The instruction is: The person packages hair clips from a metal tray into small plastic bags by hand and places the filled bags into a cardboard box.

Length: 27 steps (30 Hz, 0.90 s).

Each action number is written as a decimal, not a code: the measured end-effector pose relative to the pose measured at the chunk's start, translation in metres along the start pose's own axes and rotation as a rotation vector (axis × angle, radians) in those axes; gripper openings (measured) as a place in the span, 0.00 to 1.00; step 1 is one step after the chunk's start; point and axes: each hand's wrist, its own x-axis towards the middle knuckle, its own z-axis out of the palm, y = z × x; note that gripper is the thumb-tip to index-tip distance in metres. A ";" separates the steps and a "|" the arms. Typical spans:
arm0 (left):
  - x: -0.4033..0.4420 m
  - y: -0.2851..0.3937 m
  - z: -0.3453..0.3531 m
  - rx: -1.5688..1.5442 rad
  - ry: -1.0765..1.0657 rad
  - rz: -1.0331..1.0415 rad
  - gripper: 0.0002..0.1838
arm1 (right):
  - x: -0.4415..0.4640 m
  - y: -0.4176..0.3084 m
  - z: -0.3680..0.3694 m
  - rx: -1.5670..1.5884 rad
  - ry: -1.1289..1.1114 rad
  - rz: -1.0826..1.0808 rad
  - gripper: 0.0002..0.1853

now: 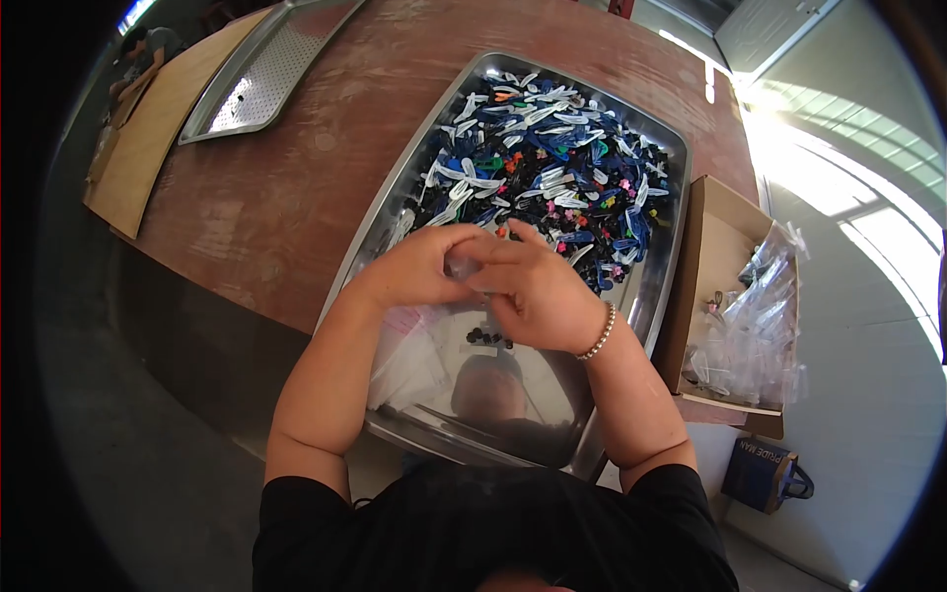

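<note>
My left hand (429,266) and my right hand (538,286) meet above the near part of a metal tray (552,419). The left fingers curl round what looks like a small clear plastic bag (460,266), mostly hidden by the hands. The right fingers are bent and close against the left ones; whatever they pinch is hidden. Beyond the hands lies a heap of hair clips (552,178), white, blue and black, mixed with small coloured flower pieces. Below the hands sit several small black pieces (488,338). A stack of clear plastic bags (406,360) rests near my left forearm.
A cardboard box (695,286) with filled clear packets (745,331) stands right of the tray. A perforated metal tray (261,84) and a wooden board (168,128) are at the far left, where another person (148,59) bends over. A dark bag (758,476) is low on the right.
</note>
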 end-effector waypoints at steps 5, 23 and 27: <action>-0.003 0.002 -0.003 -0.146 0.002 -0.149 0.36 | 0.001 0.001 -0.002 0.026 0.000 0.005 0.19; -0.006 0.004 -0.008 0.019 -0.118 -0.021 0.24 | 0.003 -0.009 -0.010 -0.045 -0.232 0.124 0.14; -0.006 -0.001 -0.006 0.282 0.012 -0.090 0.16 | 0.004 -0.008 -0.019 -0.075 -0.243 0.120 0.14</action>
